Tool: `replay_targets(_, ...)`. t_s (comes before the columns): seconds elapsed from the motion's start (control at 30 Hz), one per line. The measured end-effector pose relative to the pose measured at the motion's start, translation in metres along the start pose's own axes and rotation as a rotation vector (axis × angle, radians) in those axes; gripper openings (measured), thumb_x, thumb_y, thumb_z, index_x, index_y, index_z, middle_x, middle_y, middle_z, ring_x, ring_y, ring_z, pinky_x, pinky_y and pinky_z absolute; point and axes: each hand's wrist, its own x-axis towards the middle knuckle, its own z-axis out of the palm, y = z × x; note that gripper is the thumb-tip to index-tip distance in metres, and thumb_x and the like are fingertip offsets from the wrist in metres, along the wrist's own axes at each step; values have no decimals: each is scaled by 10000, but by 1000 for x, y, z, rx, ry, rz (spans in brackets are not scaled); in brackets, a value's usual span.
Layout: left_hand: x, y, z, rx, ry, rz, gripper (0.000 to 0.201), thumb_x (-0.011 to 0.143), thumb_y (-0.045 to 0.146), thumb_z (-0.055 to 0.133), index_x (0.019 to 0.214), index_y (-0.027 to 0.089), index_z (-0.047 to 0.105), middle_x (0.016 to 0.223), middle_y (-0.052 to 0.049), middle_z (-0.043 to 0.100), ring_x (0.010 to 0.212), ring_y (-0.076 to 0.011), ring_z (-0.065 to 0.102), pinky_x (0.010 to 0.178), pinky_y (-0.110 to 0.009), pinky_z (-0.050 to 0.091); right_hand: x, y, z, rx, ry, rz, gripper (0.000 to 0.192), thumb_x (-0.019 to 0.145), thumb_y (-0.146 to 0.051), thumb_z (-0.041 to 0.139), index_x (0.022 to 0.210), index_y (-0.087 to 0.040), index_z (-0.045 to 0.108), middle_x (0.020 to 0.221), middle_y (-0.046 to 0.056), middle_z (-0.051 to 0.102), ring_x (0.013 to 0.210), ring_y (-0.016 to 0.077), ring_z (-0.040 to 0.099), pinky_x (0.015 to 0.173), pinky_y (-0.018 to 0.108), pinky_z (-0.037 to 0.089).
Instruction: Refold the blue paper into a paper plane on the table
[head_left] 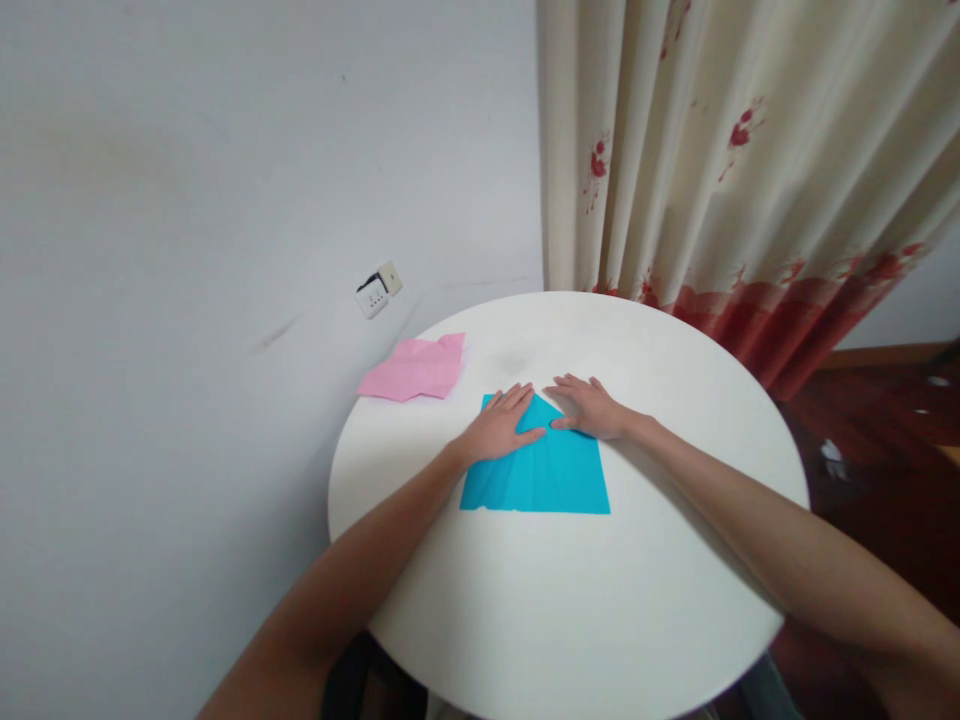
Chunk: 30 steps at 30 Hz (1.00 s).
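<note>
A creased sheet of blue paper (551, 475) lies flat on the white round table (570, 600). Its far right corner slants inward at the edge by my right hand, and its near edge has small nicks on the left. My left hand (499, 425) rests flat on the paper's left part, fingers stretched forward and thumb pointing right. My right hand (589, 407) lies on the far right edge with its fingers spread, the thumb touching the blue surface. The two thumbs almost meet near the middle. Part of the far edge is hidden under my hands.
A crumpled sheet of pink paper (416, 368) lies at the table's left rim. A wall socket (372, 298) sits on the white wall (225, 200) beyond it. Behind the table hangs a cream and red curtain (705, 150); dark wooden floor (885, 430) shows at right.
</note>
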Motion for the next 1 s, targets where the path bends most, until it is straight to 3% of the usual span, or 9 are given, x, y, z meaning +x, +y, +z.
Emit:
replay_targets(0.23, -1, 3, -1, -30, -1, -17, 822, 976, 655, 396, 1603, 164, 192, 1669, -150, 188, 1548, -288, 164, 1247, -479, 114, -2, -6, -1, -71, -26, -195, 517, 1002, -468, 484, 1500, -327, 479, 1648, 114, 289, 1530, 364, 172, 1161, 698, 128)
replay_targets(0.53, -2, 1, -3, -101, 44, -3, 725, 941, 667, 503, 1522, 244, 404, 1640, -101, 305, 1535, -299, 211, 1241, -497, 180, -3, -6, -2, -90, -53, -150, 552, 1023, -478, 423, 1545, -301, 409, 1644, 145, 287, 1524, 378, 185, 1160, 693, 160)
replay_targets(1.0, 1, -5, 6, 1, 55, -31, 721, 982, 663, 395, 1568, 249, 326, 1659, -84, 262, 1543, -321, 163, 1238, -549, 143, -1, -6, -1, -111, -70, -148, 553, 1033, -461, 437, 1555, -287, 384, 1638, 177, 286, 1522, 382, 189, 1146, 707, 165)
